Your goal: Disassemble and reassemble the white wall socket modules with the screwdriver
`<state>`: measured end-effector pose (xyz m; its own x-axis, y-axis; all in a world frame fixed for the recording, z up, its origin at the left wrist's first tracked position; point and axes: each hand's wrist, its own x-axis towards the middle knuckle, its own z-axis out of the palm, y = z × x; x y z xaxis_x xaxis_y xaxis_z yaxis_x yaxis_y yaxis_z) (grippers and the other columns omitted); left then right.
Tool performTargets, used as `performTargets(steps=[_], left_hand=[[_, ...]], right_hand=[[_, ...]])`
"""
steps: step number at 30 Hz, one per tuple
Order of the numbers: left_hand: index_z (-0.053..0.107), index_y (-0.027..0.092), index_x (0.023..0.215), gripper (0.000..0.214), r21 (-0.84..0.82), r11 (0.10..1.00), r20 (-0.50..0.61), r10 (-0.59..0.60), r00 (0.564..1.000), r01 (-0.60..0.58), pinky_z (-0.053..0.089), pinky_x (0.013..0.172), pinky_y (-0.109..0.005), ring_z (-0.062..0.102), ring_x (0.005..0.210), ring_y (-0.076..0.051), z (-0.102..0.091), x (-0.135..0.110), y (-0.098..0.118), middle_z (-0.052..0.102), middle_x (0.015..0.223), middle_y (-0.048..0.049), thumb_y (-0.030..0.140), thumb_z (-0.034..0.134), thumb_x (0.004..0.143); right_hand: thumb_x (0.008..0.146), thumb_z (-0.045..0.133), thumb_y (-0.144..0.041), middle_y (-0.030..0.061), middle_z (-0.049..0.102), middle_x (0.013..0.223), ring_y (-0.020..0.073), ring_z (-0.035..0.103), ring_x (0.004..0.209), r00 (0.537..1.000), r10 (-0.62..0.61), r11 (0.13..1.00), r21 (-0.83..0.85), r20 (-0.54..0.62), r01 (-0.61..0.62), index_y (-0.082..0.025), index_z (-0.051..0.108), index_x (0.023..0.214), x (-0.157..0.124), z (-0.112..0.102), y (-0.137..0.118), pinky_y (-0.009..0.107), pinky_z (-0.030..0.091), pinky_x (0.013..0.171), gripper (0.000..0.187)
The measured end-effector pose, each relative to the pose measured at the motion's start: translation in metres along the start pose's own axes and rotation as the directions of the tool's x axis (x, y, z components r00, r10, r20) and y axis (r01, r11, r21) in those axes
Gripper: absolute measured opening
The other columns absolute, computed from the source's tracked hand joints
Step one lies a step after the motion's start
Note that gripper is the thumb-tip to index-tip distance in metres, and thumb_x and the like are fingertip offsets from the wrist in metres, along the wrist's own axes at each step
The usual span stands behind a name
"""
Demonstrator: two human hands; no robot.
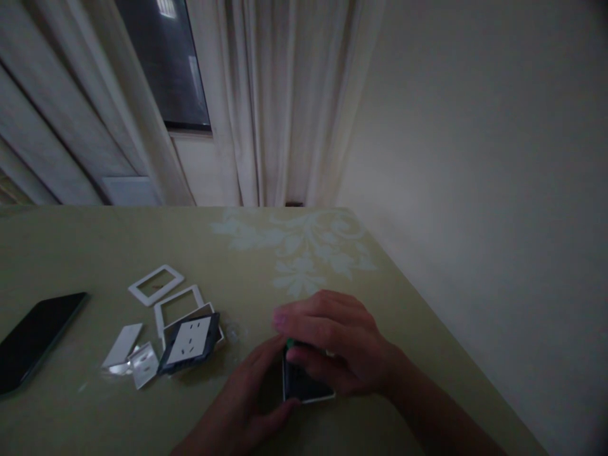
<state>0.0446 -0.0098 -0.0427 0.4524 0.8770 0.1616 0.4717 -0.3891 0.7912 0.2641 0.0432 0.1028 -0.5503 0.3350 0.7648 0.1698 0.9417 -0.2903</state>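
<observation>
Both my hands are closed round a small dark module with a white edge [306, 387] low on the table. My left hand [247, 405] grips it from the left and below. My right hand [339, 348] curls over its top, fingers bent, with something small and green [289, 343] under the fingertips. Left of my hands lies a wall socket [190, 342], white face on a dark back, resting on a white frame.
Two white frames [156, 285] [178, 304] and small white plates with a plastic bag [133, 358] lie at the left. A dark phone [35, 335] rests at the far left. The olive tablecloth [299, 259] ends at the right edge near the wall; curtains hang behind.
</observation>
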Motion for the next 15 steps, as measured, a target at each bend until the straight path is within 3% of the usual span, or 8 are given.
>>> performTargets(steps=[4,6,8,10,13,15], left_hand=[[0.044,0.045,0.159,0.083,-0.050,0.999,0.034,-0.009,0.999,0.011,0.062,0.107,-0.047,0.074,0.124,-0.035,-0.002,0.003,0.005,0.072,0.145,-0.0035,0.032,0.083,0.087],[0.044,0.045,0.158,0.083,-0.068,0.998,0.028,0.000,1.000,0.002,0.060,0.109,-0.045,0.072,0.127,-0.035,-0.003,0.005,0.007,0.072,0.146,-0.0031,0.031,0.083,0.086],[0.045,0.046,0.156,0.079,-0.076,0.997,0.021,0.007,1.000,-0.006,0.059,0.111,-0.044,0.072,0.128,-0.034,-0.004,0.005,0.010,0.072,0.146,-0.0012,0.030,0.081,0.088],[0.045,0.048,0.156,0.077,-0.095,0.995,0.034,0.003,0.999,0.001,0.058,0.112,-0.043,0.072,0.128,-0.033,-0.005,0.006,0.012,0.071,0.148,0.0003,0.029,0.078,0.089],[0.046,0.046,0.155,0.078,-0.119,0.993,0.036,-0.011,0.999,0.015,0.056,0.116,-0.043,0.069,0.132,-0.033,-0.007,0.005,0.015,0.068,0.151,0.0004,0.027,0.080,0.087],[0.048,0.045,0.153,0.077,-0.115,0.993,0.018,-0.013,1.000,0.015,0.056,0.115,-0.042,0.070,0.131,-0.033,-0.008,0.004,0.016,0.071,0.147,0.0000,0.027,0.080,0.085]], right_hand=[[0.107,0.044,-0.017,0.0167,0.072,0.140,0.0204,0.071,0.127,0.997,0.004,0.998,0.064,0.081,-0.009,-0.011,0.059,0.147,-0.001,-0.001,-0.002,0.034,0.060,0.101,0.043],[0.107,0.045,-0.020,0.0134,0.073,0.130,0.0195,0.072,0.114,0.998,0.024,0.999,0.043,0.066,-0.027,-0.015,0.061,0.148,-0.003,-0.001,-0.002,0.032,0.062,0.093,0.044],[0.109,0.055,-0.032,0.0058,0.072,0.107,0.0163,0.069,0.090,0.999,0.035,0.998,-0.046,0.008,-0.035,-0.023,0.069,0.141,-0.006,-0.001,-0.002,0.029,0.060,0.080,0.036],[0.108,0.060,-0.046,0.0031,0.066,0.097,0.0157,0.064,0.082,0.999,0.035,0.996,-0.081,-0.024,-0.037,-0.024,0.072,0.138,-0.007,0.000,-0.002,0.028,0.058,0.075,0.039],[0.112,0.042,-0.036,0.0128,0.069,0.120,0.0205,0.070,0.102,0.999,0.020,0.999,0.044,0.046,-0.023,-0.013,0.062,0.149,-0.005,0.001,-0.001,0.033,0.061,0.085,0.048],[0.110,0.042,-0.025,0.0138,0.071,0.125,0.0202,0.070,0.104,0.999,0.012,0.997,0.073,0.052,-0.016,-0.011,0.060,0.151,-0.004,0.001,-0.001,0.033,0.060,0.087,0.047]])
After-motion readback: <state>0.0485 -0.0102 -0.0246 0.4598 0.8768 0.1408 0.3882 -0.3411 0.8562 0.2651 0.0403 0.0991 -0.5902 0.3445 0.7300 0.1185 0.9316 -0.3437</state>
